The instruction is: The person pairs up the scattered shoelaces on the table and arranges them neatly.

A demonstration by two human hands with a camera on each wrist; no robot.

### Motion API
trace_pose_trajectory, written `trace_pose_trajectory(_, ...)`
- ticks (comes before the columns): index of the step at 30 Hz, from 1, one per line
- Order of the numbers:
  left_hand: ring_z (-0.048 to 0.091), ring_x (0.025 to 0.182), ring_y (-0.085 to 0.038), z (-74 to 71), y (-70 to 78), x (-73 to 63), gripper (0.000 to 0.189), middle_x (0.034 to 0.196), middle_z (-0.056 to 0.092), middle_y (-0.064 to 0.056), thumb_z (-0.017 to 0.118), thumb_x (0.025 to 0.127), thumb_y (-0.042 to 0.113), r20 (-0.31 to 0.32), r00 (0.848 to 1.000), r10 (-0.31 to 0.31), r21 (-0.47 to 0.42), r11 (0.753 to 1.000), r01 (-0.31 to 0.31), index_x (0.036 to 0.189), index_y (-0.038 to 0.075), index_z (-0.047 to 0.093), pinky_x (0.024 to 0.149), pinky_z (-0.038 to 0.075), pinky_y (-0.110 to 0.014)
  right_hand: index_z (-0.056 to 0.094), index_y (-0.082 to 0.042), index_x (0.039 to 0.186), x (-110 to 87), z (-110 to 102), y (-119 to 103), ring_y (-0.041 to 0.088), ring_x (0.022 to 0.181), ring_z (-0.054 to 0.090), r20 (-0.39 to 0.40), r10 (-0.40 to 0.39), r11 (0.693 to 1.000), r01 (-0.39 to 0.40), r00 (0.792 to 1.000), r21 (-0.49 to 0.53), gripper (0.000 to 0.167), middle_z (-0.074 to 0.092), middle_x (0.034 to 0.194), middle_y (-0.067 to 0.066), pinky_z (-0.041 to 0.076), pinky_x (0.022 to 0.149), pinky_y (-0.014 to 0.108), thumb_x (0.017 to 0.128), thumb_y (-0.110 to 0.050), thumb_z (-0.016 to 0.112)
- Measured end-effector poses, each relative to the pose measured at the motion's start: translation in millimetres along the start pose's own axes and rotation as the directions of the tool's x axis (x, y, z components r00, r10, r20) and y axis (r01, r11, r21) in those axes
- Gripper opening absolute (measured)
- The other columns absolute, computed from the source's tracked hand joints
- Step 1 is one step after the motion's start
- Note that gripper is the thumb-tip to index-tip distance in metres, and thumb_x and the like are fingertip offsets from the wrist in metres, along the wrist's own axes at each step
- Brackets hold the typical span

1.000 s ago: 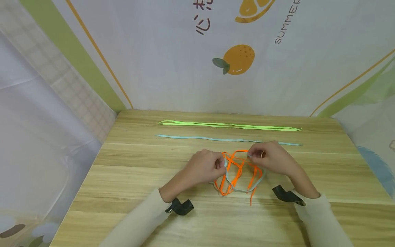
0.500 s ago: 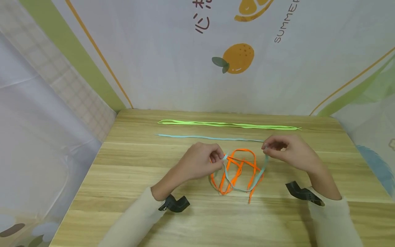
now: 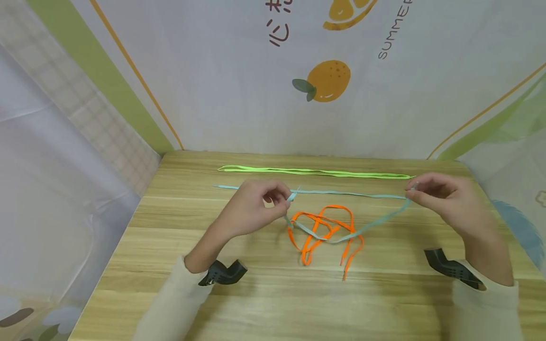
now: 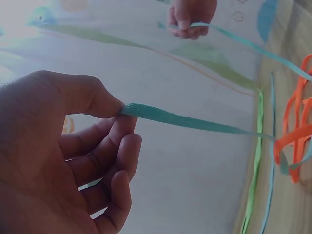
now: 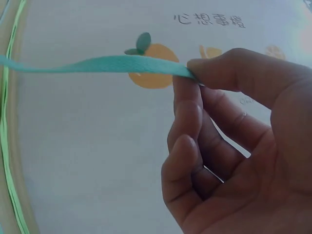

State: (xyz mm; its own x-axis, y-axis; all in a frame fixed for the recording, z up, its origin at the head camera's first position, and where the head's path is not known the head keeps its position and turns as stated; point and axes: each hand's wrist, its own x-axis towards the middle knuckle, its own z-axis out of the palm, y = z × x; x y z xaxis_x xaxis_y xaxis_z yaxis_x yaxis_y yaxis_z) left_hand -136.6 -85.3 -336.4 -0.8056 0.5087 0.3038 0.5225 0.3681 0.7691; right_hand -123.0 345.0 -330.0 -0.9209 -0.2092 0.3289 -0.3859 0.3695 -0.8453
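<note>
My left hand [image 3: 258, 208] pinches one end part of a light-blue shoelace [image 3: 381, 220] between thumb and forefinger. Its other end part is pinched by my right hand [image 3: 452, 201], farther right and over the table. Between the hands the lace sags in a curve across a loosely tangled orange shoelace [image 3: 306, 255]. In the left wrist view, the blue lace [image 4: 185, 120] runs from the fingertips down to the orange lace [image 4: 297, 136], where it seems to pass among the loops. The right wrist view shows the blue lace [image 5: 117, 64] stretching left from the thumb.
Along the back of the wooden table [image 3: 273, 303] lies a folded yellow-green shoelace [image 3: 298, 170]. In front of it is a second light-blue shoelace [image 3: 337, 192], stretched straight and partly behind my hands. A printed cloth [image 3: 239, 94] hangs behind the table.
My hands have moved apart, the right one far to the right and up, the left one leftward and up. The held blue lace has spread wider, and the orange tangle has shifted slightly.
</note>
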Motion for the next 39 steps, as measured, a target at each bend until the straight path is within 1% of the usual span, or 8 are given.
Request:
trace_pose_trajectory(5, 0.068, 0.084, -0.015, -16.4, 0.5, -3.4, 0.008, 0.085, 0.072, 0.007, 0.070, 0.098, 0.010, -0.025, 1.000, -0.004, -0.023, 1.000, 0.004, 0.102, 0.010, 0.077, 0.085, 0.058, -0.042, 0.070, 0.019, 0.102, -5.9, -15.2, 2.5, 0.015, 0.083, 0.070, -0.096, -0.061, 0.962, 0.084, 0.993, 0.258, 0.017, 0.079, 0.100, 0.007, 0.055, 0.075, 0.018, 0.093, 0.031, 0.062)
trace_pose_trajectory(10, 0.067, 0.087, -0.019, -35.5, 4.4, -11.0, 0.010, 0.087, 0.072, 0.004, 0.069, 0.097, 0.010, -0.068, 0.996, -0.057, -0.043, 0.998, 0.054, 0.102, 0.012, 0.078, 0.081, 0.055, -0.039, 0.071, 0.019, 0.099, -13.2, -30.4, 1.1, 0.015, 0.084, 0.070, -0.240, -0.014, 0.949, 0.088, 0.971, 0.302, 0.016, 0.079, 0.094, 0.007, 0.055, 0.080, 0.017, 0.094, 0.030, 0.061)
trace_pose_trajectory(19, 0.065, 0.089, -0.026, -70.6, 7.1, -26.3, 0.009, 0.087, 0.069, -0.001, 0.069, 0.098, 0.005, -0.079, 0.991, -0.106, -0.079, 0.992, 0.100, 0.098, 0.012, 0.075, 0.079, 0.052, -0.037, 0.066, 0.028, 0.094, -15.8, -59.2, 21.8, 0.017, 0.075, 0.069, -0.345, -0.196, 0.809, 0.350, 0.918, 0.472, 0.025, 0.079, 0.087, 0.014, 0.056, 0.079, 0.019, 0.091, 0.038, 0.043)
trace_pose_trajectory(23, 0.063, 0.087, -0.026, -83.9, 5.1, -31.4, 0.011, 0.087, 0.068, -0.002, 0.069, 0.098, 0.003, -0.043, 0.997, -0.072, -0.073, 0.995, 0.068, 0.096, 0.012, 0.074, 0.080, 0.052, -0.035, 0.071, 0.021, 0.090, -20.9, -69.0, 26.3, 0.014, 0.069, 0.069, -0.446, -0.109, 0.831, 0.328, 0.888, 0.449, 0.033, 0.078, 0.079, 0.010, 0.054, 0.075, 0.016, 0.093, 0.035, 0.040)
trace_pose_trajectory(28, 0.064, 0.085, -0.024, -97.8, -2.1, -36.5, 0.012, 0.087, 0.068, -0.001, 0.069, 0.096, 0.000, 0.053, 0.997, -0.060, -0.032, 0.998, 0.061, 0.094, 0.012, 0.073, 0.080, 0.054, -0.033, 0.076, 0.009, 0.084, -25.3, -76.8, 27.2, 0.011, 0.065, 0.059, -0.614, 0.061, 0.915, 0.202, 0.787, 0.350, 0.030, 0.071, 0.073, 0.005, 0.048, 0.070, 0.013, 0.094, 0.025, 0.052)
trace_pose_trajectory(31, 0.067, 0.084, -0.022, -102.5, -9.4, -37.2, 0.014, 0.086, 0.068, 0.002, 0.069, 0.096, 0.000, 0.174, 0.981, -0.088, -0.001, 0.996, 0.090, 0.094, 0.013, 0.074, 0.080, 0.056, -0.032, 0.075, 0.006, 0.083, -25.1, -78.8, 25.4, 0.012, 0.066, 0.055, -0.672, 0.111, 0.940, 0.143, 0.732, 0.310, 0.029, 0.069, 0.076, 0.004, 0.046, 0.068, 0.013, 0.093, 0.024, 0.054)
trace_pose_trajectory(34, 0.068, 0.082, -0.021, -101.1, -19.9, -34.5, 0.013, 0.085, 0.068, 0.003, 0.070, 0.096, 0.002, 0.305, 0.941, -0.145, 0.029, 0.989, 0.143, 0.093, 0.014, 0.075, 0.079, 0.057, -0.032, 0.075, 0.013, 0.086, -25.9, -78.3, 24.1, 0.015, 0.068, 0.057, -0.654, 0.099, 0.919, 0.182, 0.750, 0.349, 0.024, 0.072, 0.080, 0.008, 0.049, 0.069, 0.014, 0.095, 0.024, 0.055)
trace_pose_trajectory(39, 0.062, 0.079, -0.018, -86.6, -42.9, -24.4, 0.010, 0.083, 0.067, 0.003, 0.071, 0.094, 0.007, 0.396, 0.882, -0.255, 0.084, 0.967, 0.242, 0.088, 0.013, 0.075, 0.077, 0.053, -0.033, 0.073, 0.021, 0.091, -24.6, -71.5, 22.6, 0.015, 0.068, 0.067, -0.522, -0.019, 0.840, 0.297, 0.853, 0.454, 0.025, 0.076, 0.077, 0.011, 0.054, 0.074, 0.016, 0.097, 0.029, 0.050)
